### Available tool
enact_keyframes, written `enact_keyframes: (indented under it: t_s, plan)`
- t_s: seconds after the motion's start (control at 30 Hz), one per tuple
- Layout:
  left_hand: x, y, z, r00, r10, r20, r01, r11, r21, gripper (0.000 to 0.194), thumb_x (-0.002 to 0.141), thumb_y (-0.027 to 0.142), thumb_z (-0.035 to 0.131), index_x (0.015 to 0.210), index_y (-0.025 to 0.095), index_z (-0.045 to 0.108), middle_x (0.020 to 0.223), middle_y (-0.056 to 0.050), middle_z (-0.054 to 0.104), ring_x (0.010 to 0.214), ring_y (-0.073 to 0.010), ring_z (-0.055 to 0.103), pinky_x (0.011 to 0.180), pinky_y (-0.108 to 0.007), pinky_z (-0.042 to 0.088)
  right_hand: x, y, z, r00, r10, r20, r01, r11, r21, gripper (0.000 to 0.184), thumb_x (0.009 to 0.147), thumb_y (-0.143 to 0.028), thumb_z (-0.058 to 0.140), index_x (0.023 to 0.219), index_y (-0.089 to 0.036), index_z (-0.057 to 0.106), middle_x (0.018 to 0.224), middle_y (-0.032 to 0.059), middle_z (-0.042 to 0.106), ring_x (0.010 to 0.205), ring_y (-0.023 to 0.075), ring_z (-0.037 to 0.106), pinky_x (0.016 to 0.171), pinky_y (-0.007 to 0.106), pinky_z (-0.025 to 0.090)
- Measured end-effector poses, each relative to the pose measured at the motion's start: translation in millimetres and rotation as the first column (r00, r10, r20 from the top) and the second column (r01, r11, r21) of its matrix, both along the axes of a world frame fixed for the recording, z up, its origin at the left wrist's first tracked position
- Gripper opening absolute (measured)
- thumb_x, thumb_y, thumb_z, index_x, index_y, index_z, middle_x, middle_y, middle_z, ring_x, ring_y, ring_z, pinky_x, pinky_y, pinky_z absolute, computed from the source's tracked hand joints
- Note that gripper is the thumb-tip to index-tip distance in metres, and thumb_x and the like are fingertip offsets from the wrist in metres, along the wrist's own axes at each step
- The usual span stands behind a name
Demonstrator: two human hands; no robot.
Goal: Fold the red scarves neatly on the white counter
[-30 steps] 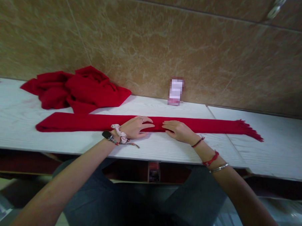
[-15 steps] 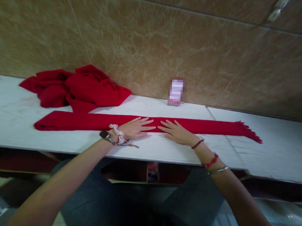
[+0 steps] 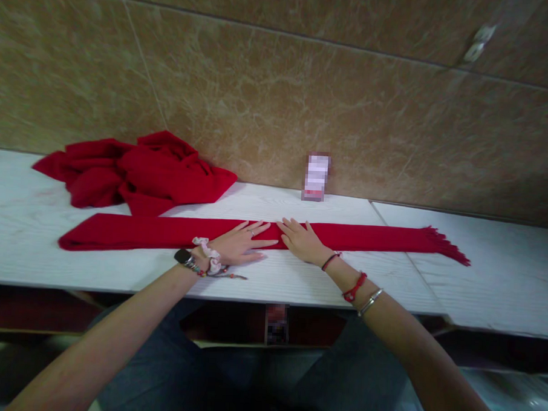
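Note:
A red scarf point(image 3: 372, 238) lies folded into a long flat strip across the white tabletop point(image 3: 298, 279), its fringed end to the right and a fold at the left. My left hand point(image 3: 238, 243) rests on the middle of the strip with its fingers spread. Close beside it, my right hand point(image 3: 303, 240) lies flat on the scarf, fingers stretched out. Both hands press on the cloth from above and grip nothing. The scarf's surface under the palms is hidden.
A crumpled heap of red cloth point(image 3: 152, 170) sits at the back left, against the brown marbled wall point(image 3: 260, 96). A small blurred-out object point(image 3: 316, 177) leans at the wall. Below the table's front edge is a dark shelf space point(image 3: 232, 323).
My right hand has slid left along the scarf, closer to my left hand, which stays nearly in place. The whole view has shifted, so everything sits slightly lower.

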State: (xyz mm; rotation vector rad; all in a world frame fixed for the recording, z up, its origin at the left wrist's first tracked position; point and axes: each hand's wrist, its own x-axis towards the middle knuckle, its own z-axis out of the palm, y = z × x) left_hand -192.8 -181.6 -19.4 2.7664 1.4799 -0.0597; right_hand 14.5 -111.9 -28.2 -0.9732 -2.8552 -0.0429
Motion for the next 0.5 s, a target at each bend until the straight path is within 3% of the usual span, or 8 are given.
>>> enact_keyframes:
  t_s: [0.13, 0.4, 0.5]
  plan:
    - [-5.4, -3.0, -0.2, 1.0, -0.004, 0.025, 0.004, 1.0, 0.011, 0.046, 0.09, 0.051, 0.03, 0.132, 0.033, 0.037, 0.148, -0.004, 0.013, 0.134, -0.028, 0.012, 0.105, -0.049, 0.012, 50.6, 16.0, -9.3, 0.997, -0.071, -0.004, 0.071, 0.997, 0.024, 0.046, 0.092, -0.027, 0.024, 0.137, -0.02, 0.031, 0.142, 0.0103, 0.031, 0.129, 0.0266, 0.029, 0.098, 0.055, 0.029]
    - [-11.5, -5.6, -0.8, 0.999, -0.008, 0.049, 0.008, 1.0, 0.002, 0.047, 0.089, 0.053, 0.031, 0.132, 0.034, 0.038, 0.147, -0.003, 0.017, 0.133, -0.028, 0.014, 0.105, -0.048, 0.013, 206.1, 69.6, -19.5, 0.928, -0.371, 0.04, 0.368, 0.927, 0.068, 0.045, 0.091, -0.026, 0.025, 0.133, -0.02, 0.039, 0.138, 0.0148, 0.037, 0.126, 0.0316, 0.032, 0.093, 0.058, 0.034]
    - [-3.6, 2.1, 8.1, 0.997, 0.013, 0.071, -0.014, 1.0, 0.007, 0.04, 0.091, 0.048, 0.031, 0.125, 0.034, 0.046, 0.143, -0.003, 0.029, 0.131, -0.0261, 0.022, 0.104, -0.051, 0.013, 229.0, 79.9, -15.4, 0.9, -0.434, 0.028, 0.432, 0.899, 0.069, 0.044, 0.091, -0.026, 0.026, 0.13, -0.016, 0.044, 0.133, 0.0201, 0.042, 0.122, 0.0343, 0.038, 0.089, 0.055, 0.039]
